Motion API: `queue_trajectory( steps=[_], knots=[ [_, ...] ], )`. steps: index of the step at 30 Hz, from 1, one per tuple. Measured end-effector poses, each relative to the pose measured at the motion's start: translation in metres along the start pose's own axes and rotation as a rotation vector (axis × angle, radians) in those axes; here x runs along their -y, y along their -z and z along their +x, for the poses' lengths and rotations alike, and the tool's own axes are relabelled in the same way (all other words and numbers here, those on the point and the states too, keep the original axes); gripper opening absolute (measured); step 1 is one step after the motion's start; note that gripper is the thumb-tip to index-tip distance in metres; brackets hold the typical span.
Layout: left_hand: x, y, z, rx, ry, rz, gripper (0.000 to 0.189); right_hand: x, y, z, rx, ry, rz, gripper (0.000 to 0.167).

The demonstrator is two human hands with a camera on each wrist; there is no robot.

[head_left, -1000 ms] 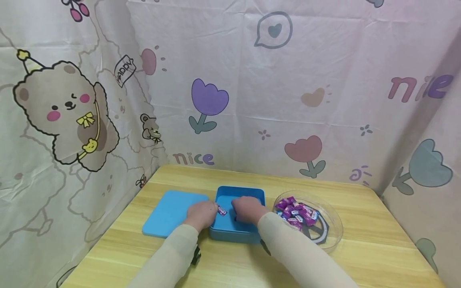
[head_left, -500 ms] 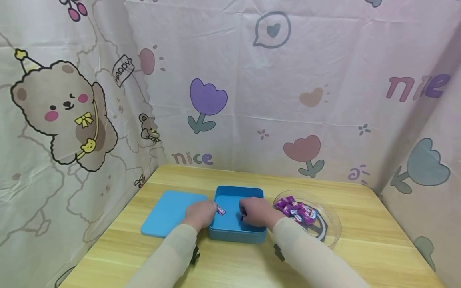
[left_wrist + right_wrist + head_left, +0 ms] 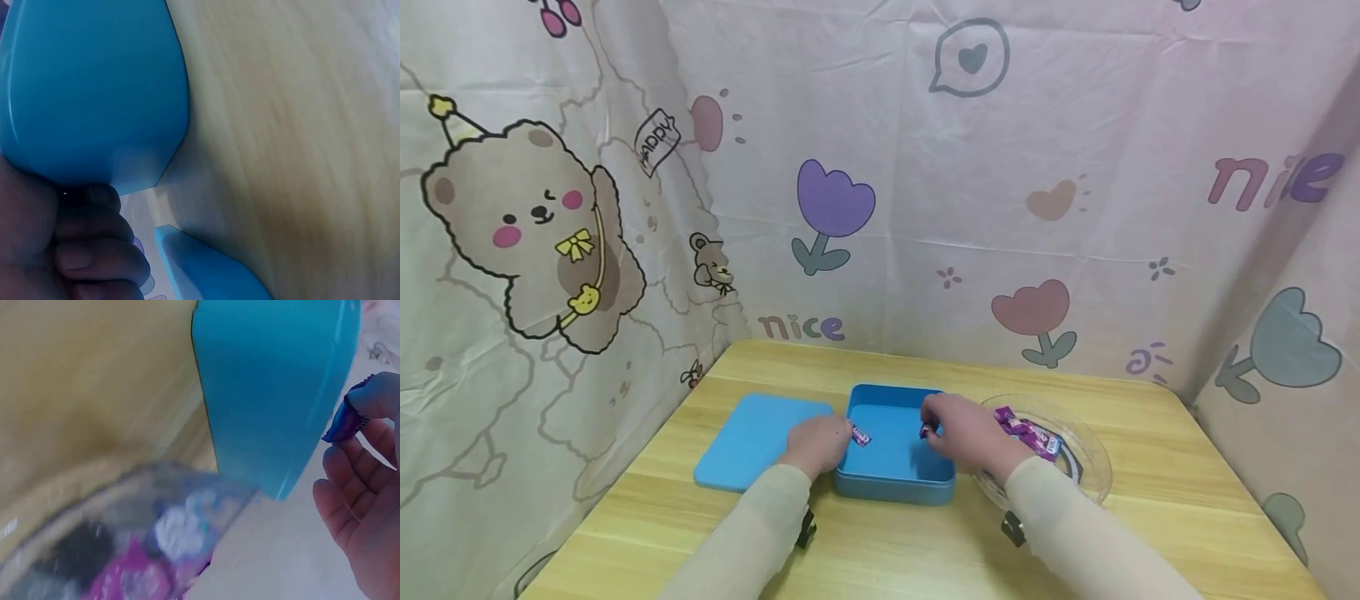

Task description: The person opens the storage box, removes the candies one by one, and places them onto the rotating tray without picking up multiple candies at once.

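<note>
My left hand point(image 3: 816, 446) is at the left rim of an open blue box point(image 3: 895, 490), its curled fingers point(image 3: 94, 244) against the outer wall and the thumb hidden. Inside that rim, right by the fingertips, shows a purple-wrapped candy point(image 3: 861, 435). Over the box's right side, my right hand point(image 3: 970, 433) pinches another wrapped candy point(image 3: 347, 420) between thumb and index finger, the other fingers loosely bent. Under the right forearm stands a clear round dish point(image 3: 1101, 479) holding more purple candies point(image 3: 1037, 440), partly covered by the hand and sleeve.
A flat light-blue lid point(image 3: 745, 446) lies on the wooden table point(image 3: 917, 554) left of the box. Patterned cloth point(image 3: 910, 167) hangs behind the table and at both sides. Dark wrist straps point(image 3: 1013, 528) sit under the sleeves.
My right hand has risen from the middle of the box and moved right toward its right rim, a candy in its fingers. The left hand stays at the left rim.
</note>
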State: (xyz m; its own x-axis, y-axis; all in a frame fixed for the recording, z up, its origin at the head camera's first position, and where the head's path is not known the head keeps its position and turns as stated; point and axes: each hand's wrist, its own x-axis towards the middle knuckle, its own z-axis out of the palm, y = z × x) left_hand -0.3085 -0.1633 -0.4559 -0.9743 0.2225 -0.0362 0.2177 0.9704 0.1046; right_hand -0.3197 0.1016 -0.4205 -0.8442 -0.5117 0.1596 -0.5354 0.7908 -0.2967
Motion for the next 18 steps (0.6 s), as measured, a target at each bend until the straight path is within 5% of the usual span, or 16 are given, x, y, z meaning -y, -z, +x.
queue_trajectory(
  steps=[9, 18],
  knots=[
    [0.000, -0.002, -0.001, -0.010, 0.004, 0.002, 0.016, -0.035, 0.009, -0.014, -0.040, -0.110, -0.001, 0.014],
    [0.001, -0.001, 0.000, 0.000, 0.015, -0.016, 0.019, -0.069, 0.012, -0.029, 0.040, -0.161, -0.068, 0.021]
  ],
)
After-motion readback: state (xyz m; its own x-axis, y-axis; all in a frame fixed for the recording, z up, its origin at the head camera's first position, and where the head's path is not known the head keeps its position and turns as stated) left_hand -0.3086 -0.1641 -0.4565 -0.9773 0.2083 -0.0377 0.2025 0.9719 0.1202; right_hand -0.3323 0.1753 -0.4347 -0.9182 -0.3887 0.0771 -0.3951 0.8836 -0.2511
